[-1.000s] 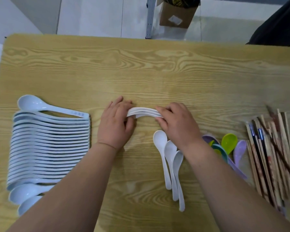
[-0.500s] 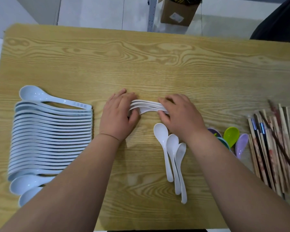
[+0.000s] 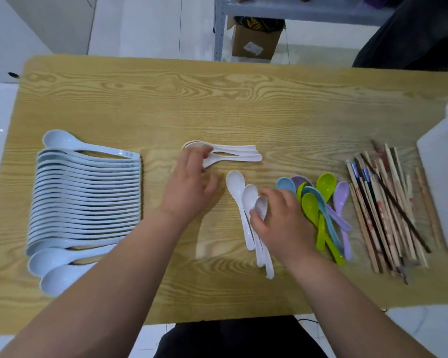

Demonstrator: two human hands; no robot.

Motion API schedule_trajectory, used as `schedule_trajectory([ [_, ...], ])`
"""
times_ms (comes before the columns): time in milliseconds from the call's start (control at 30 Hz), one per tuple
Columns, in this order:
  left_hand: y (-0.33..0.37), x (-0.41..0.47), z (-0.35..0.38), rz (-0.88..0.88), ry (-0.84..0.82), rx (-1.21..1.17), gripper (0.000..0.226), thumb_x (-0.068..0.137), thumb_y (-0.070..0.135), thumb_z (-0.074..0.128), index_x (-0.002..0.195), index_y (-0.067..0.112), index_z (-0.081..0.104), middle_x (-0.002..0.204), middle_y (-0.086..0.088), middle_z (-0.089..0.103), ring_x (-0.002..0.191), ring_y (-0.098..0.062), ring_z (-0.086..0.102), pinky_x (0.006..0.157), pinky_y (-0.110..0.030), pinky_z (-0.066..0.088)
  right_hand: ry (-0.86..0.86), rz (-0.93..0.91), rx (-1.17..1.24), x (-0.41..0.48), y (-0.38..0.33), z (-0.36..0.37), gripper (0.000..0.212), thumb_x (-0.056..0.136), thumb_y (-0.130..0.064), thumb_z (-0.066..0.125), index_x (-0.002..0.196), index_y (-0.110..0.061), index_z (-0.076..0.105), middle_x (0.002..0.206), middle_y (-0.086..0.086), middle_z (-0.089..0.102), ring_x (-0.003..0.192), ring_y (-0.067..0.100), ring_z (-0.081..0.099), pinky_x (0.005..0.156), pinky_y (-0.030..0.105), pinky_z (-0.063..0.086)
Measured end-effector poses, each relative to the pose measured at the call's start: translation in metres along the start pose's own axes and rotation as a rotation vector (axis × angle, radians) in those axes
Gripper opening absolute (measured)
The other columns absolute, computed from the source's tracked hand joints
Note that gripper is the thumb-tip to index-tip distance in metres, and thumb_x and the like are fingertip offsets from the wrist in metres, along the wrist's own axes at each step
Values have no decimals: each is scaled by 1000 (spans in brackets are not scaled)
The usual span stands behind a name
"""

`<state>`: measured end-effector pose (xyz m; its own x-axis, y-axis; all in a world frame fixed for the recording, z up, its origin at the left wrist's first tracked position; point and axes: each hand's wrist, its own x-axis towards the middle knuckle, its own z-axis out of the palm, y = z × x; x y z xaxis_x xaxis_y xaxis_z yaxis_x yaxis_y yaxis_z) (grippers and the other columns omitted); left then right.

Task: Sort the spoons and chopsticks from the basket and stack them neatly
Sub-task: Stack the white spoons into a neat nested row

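Observation:
A small stack of white spoons (image 3: 233, 153) lies on its side at the middle of the wooden table (image 3: 217, 104). My left hand (image 3: 189, 187) rests its fingertips on the bowl end of that stack, with the thumb held apart. Three loose white spoons (image 3: 237, 192) lie just in front of the stack, handles toward me. My right hand (image 3: 282, 223) is over them, and its thumb and fingers pinch the bowl of the rightmost one. A long row of pale blue spoons (image 3: 86, 200) is nested at the left. The chopsticks (image 3: 388, 210) lie bundled at the right.
Green, blue and purple spoons (image 3: 323, 202) lie piled between my right hand and the chopsticks. A white plastic container (image 3: 442, 187) stands at the table's right edge. Beyond the far edge are a cardboard box (image 3: 254, 42) and a metal shelf leg (image 3: 219, 29).
My right hand let go of the white spoon stack and dropped to the three loose white spoons. The stack now lies on the table under my left fingertips.

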<state>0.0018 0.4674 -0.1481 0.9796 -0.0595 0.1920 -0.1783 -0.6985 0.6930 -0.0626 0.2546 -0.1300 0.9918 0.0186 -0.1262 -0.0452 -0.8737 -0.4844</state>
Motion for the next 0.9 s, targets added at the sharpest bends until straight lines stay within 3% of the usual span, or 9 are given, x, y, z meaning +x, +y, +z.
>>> schedule_trajectory([
  [67, 17, -4, 11, -118, -222, 16, 58, 87, 21, 60, 143, 18, 46, 136, -5, 48, 95, -26, 65, 80, -46, 55, -110, 78, -39, -19, 9, 10, 44, 83, -45, 74, 117, -19, 62, 113, 1, 51, 105, 21, 53, 81, 21, 35],
  [133, 25, 0, 24, -197, -371, 136, 61, 90, 26, 57, 148, 22, 40, 143, -6, 45, 109, -29, 62, 87, -47, 53, -164, 88, -64, -27, 12, 15, 49, 81, -50, 76, 117, -21, 60, 116, 2, 48, 108, 22, 51, 87, 25, 40],
  [200, 31, 6, 30, -215, -415, 186, 46, 92, 26, 56, 137, 20, 51, 135, -8, 52, 116, -31, 58, 92, -45, 50, -195, 103, -73, -27, 6, 13, 54, 83, -51, 73, 126, -24, 56, 122, 4, 47, 112, 24, 51, 93, 32, 46],
  [300, 34, 8, 33, -298, -388, 145, 26, 90, 17, 55, 115, 17, 62, 116, -9, 57, 102, -29, 59, 79, -34, 45, -296, 140, -97, -25, -3, 10, 49, 92, -44, 65, 134, -29, 47, 123, 5, 52, 107, 28, 57, 81, 36, 48],
  [500, 38, -19, 5, -546, -359, -151, 20, 83, 10, 57, 84, 26, 68, 72, 10, 64, 68, -12, 60, 60, -25, 44, -330, 119, 65, -38, -3, 11, 27, 93, -26, 64, 116, -25, 52, 112, 4, 60, 101, 27, 57, 74, 34, 42],
  [600, 40, -46, -13, -691, -323, -330, 21, 87, 12, 55, 88, 26, 71, 81, 4, 66, 64, -11, 57, 59, -24, 48, -347, 106, 110, -50, -3, 5, 20, 92, -26, 64, 99, -30, 46, 103, 2, 61, 94, 26, 57, 70, 36, 45],
  [700, 54, -65, -33, -860, -211, -606, 26, 92, 12, 49, 92, 18, 74, 98, -6, 68, 86, -22, 66, 78, -37, 60, -318, 105, 172, -60, -9, -12, 25, 93, -29, 66, 94, -35, 41, 94, -6, 55, 85, 17, 54, 63, 32, 38],
  [800, 77, -78, -60, -886, -79, -818, 21, 94, 3, 46, 96, 8, 66, 94, -6, 66, 87, -21, 65, 77, -36, 59, -274, 48, 263, -73, -26, -38, 28, 88, -29, 73, 94, -37, 46, 86, -12, 53, 76, 4, 49, 58, 15, 32],
  [900, 97, -90, -93, -853, 3, -945, 19, 92, -3, 43, 93, 5, 59, 86, -11, 65, 84, -25, 66, 75, -34, 58, -283, 71, 479, -94, -48, -60, 23, 85, -25, 77, 92, -31, 56, 88, -9, 63, 76, 3, 59, 63, 11, 42],
])
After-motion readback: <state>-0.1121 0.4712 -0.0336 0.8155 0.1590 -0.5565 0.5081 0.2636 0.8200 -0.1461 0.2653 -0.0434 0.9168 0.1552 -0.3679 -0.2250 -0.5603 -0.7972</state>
